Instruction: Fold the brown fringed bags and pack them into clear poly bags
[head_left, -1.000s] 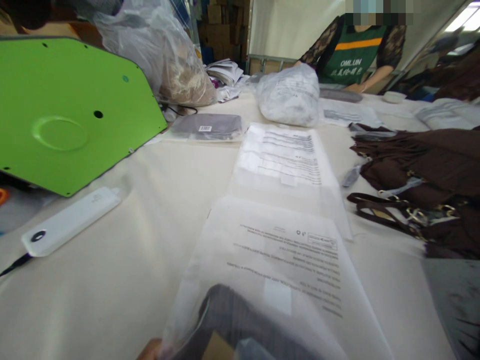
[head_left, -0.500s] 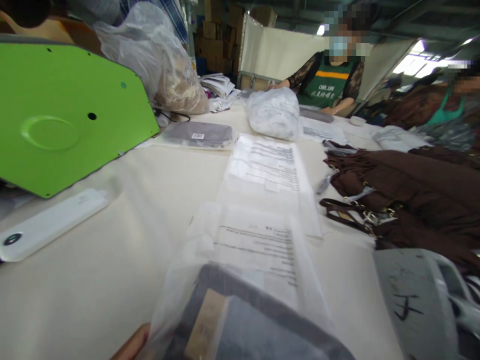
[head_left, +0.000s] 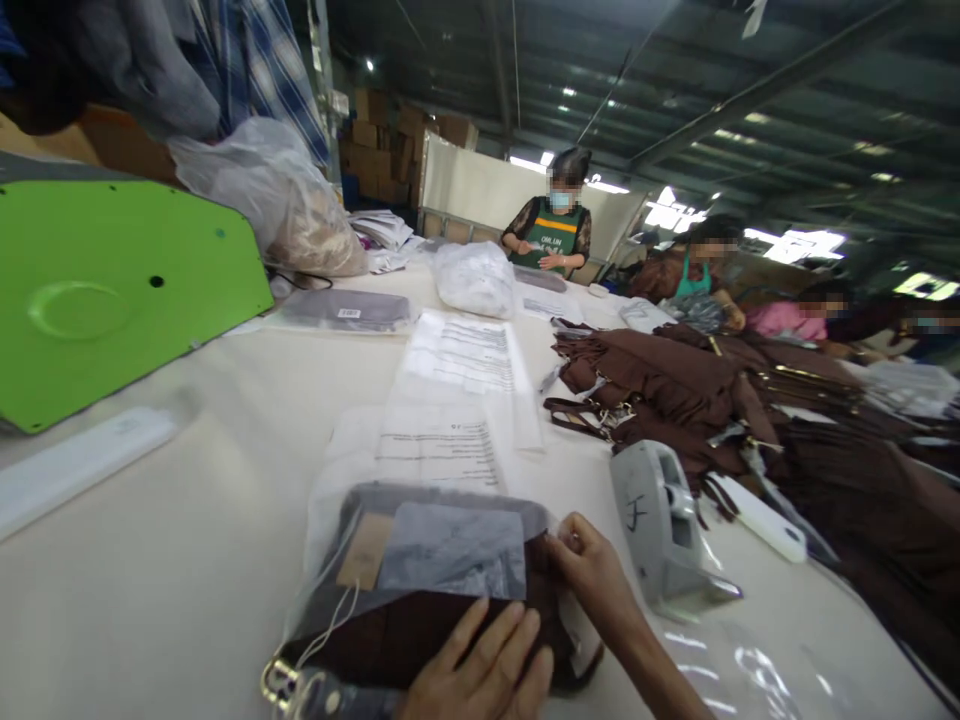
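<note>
A brown bag [head_left: 367, 625] with a grey upper edge lies in front of me, partly inside a clear plastic bag [head_left: 322, 540]. On it are a tan tag [head_left: 365, 550] with white string and a grey packet [head_left: 454, 550]. A strap with a gold buckle [head_left: 279, 682] sticks out at the lower left. My left hand [head_left: 480, 670] lies flat across the brown fabric, fingers stretched. My right hand [head_left: 589, 565] pinches the plastic bag's edge at the right side. Printed clear bags [head_left: 457, 440] lie just beyond.
A green machine panel [head_left: 112, 290] stands at left, near a white bar-shaped device [head_left: 82, 465]. To the right are a grey tape dispenser [head_left: 652, 520] and piled brown bags [head_left: 660, 370]. A stuffed plastic bag [head_left: 476, 280] sits farther back. A co-worker in a green apron [head_left: 555, 230] stands across the table.
The view has tilted up and turned right. Both my hands now show on the bag, where only a fingertip showed at its left before. The brown fabric and buckle have come into view.
</note>
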